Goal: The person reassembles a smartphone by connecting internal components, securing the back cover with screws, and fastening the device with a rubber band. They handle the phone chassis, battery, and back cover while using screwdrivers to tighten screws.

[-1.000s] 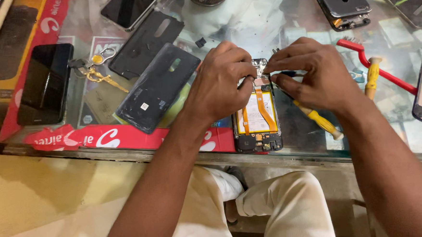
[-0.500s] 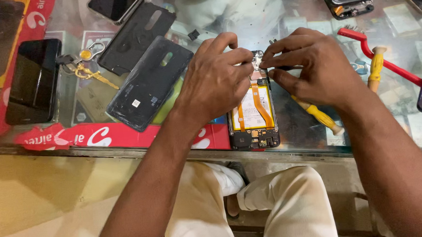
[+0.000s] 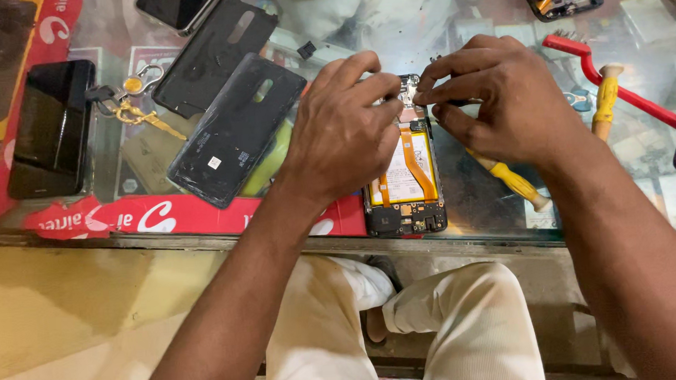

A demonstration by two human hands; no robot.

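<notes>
opened phone point(image 3: 404, 180), orange ribbon cable, battery exposed

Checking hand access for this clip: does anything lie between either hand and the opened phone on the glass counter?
Nothing visible does. The left hand and right hand are both at the top end of the opened phone, fingertips meeting there.

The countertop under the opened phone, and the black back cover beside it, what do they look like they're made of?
The countertop looks like clear glass: it is glossy, throws reflections, and papers show through it. The black back cover next to the opened phone seems to be moulded plastic, dull and dusty on its inner face, though a coated glass panel can't be ruled out.
</notes>
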